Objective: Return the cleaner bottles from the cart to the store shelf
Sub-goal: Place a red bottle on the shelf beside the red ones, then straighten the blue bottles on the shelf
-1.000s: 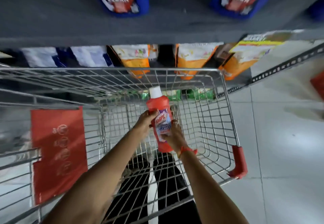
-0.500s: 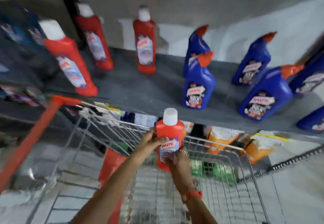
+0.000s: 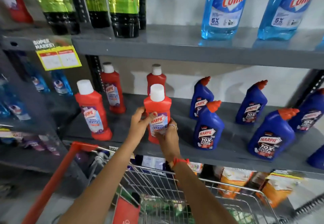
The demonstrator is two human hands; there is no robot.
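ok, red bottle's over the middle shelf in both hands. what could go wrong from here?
Two risks, both judgement calls:
1. The held red bottle sits directly in front of another red bottle; pushed too deep, it could knock that one over.
2. The left hand and right hand grip low, around the label, so it might tip when released.

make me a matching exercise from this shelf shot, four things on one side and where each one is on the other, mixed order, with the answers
Things
1. red bathroom cleaner bottle
2. light blue glass cleaner bottles
3. dark blue toilet cleaner bottles
4. orange pouches

Places
A. standing on the top shelf, right side
B. on the lowest shelf, behind the cart
C. held in both hands, the left hand and the right hand, in front of the middle shelf
D. standing on the middle shelf, right of the hands

Pairs: 1-C, 2-A, 3-D, 4-B
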